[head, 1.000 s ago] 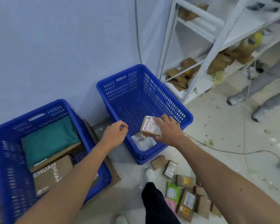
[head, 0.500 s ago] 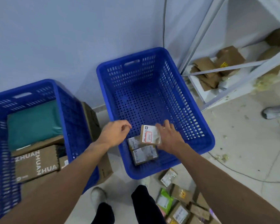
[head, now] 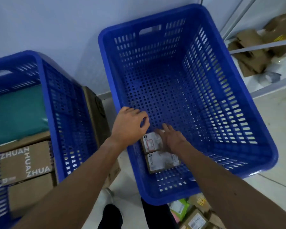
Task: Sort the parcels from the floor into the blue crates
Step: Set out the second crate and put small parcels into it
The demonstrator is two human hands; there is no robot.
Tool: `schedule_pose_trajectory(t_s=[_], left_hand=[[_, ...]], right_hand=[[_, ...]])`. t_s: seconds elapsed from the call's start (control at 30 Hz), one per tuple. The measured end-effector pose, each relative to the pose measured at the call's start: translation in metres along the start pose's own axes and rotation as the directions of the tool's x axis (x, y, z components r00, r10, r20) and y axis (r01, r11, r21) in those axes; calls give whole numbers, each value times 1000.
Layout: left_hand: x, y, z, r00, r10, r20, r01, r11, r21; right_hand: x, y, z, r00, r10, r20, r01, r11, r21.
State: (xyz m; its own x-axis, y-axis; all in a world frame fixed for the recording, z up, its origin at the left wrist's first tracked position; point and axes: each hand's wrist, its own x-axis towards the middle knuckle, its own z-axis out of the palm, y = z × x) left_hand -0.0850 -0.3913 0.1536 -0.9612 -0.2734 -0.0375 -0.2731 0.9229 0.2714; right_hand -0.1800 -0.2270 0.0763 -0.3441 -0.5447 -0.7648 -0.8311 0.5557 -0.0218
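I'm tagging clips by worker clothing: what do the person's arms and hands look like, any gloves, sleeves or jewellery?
Both arms are bare as far as the frame shows: no sleeve on the left forearm or right forearm. The left hand and right hand wear no gloves; no watch, wristband or ring shows.

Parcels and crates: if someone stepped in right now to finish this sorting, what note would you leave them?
Left hand: loosely curled, holding nothing, over the right crate near its left rim.
Right hand: fingers straight, down in that crate against the red-marked parcel.
Done: that parcel and a second parcel lie side by side in the right crate. The left crate holds a teal bag and boxes.
Left: floor parcels by the right crate need sorting.
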Motion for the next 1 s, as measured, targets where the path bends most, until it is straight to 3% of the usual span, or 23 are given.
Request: schedule_pose_trajectory(t_s=[0.07,0.23,0.4,0.7,0.83,1.0], left_hand=[[-1,-2,2,1000,-5,10,5,1000,-8],[-1,-2,3,1000,-16,6,16,1000,-25],[0,-2,3,1000,-13,-21,12,1000,-17],[0,-3,6,999,-29,-39,29,999,15],[0,2,2,998,-14,61,11,999,49],[-2,15,-24,969,-105,226,118,992,-47]], right_hand=[[5,-7,6,998,-3,57,2,1000,26],[9,-10,6,1000,-18,18,17,999,45],[10,-5,9,998,-59,-9,60,979,195],[-7,-3,13,995,-91,-50,102,947,306],[-38,2,9,998,-57,18,48,941,335],[-91,11,-11,997,20,70,-41,951,307]])
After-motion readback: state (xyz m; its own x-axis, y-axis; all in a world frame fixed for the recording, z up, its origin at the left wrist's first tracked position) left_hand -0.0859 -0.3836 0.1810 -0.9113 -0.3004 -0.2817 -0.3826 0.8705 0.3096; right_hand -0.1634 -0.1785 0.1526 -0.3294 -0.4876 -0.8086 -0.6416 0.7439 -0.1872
